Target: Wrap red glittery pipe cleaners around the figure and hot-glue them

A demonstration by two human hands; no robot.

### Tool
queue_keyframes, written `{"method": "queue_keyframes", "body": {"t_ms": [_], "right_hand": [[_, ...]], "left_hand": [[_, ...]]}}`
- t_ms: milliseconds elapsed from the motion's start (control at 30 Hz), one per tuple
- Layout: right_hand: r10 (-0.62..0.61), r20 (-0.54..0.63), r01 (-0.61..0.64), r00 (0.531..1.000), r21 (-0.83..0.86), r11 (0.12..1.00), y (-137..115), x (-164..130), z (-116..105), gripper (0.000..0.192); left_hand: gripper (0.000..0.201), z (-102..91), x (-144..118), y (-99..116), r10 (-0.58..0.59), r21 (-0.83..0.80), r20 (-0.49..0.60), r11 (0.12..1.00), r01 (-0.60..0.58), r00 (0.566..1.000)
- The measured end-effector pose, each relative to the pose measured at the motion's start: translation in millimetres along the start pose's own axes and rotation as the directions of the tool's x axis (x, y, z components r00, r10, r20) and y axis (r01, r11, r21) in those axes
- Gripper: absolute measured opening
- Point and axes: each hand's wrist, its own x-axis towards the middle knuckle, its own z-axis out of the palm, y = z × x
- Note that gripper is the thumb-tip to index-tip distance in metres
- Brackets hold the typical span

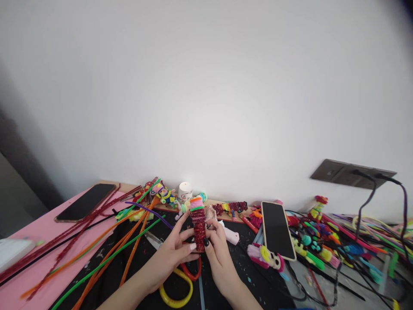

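Observation:
Between my two hands stands a dark red pipe-cleaner figure (199, 226), its top banded in pink, orange and green. My left hand (177, 247) grips its left side near the base, thumb and fingers bent round it. From the right, my right hand (217, 245) pinches the lower part with thumb and fingers. Under my hands lie scissors (177, 287) with yellow and red handles, their blades partly covered by my left hand. A pale pink glue-gun-like tool (230, 234) rests just right of my right hand.
Pipe cleaners (106, 262) in orange, green and dark red spread across the left side. A black phone (85, 202) lies on the pink sheet (29, 224); another phone (279, 230) leans at right. A paper cup (185, 191) stands by the wall. Cables hang from the socket panel (351, 173).

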Motion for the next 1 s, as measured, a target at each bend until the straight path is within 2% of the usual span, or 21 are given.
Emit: {"method": "queue_keyframes", "body": {"t_ms": [200,533,1000], "right_hand": [[0.014,0.010,-0.014,1.000,0.000,1.000,1,1,-1,0.025],[0.004,0.014,-0.005,1.000,0.027,1.000,0,0,0,0.018],[0.014,0.018,-0.015,1.000,0.018,1.000,-3,-2,1,0.017]], "left_hand": [[0.089,-3.3,1,-4,0.014,0.014,-0.017,1.000,-0.014,1.000],[0.102,-5.0,3,-8,0.065,0.039,-0.032,0.997,-0.064,0.997],[0.094,-5.1,5,-13,0.127,-0.013,0.007,0.992,-0.127,0.992]]}}
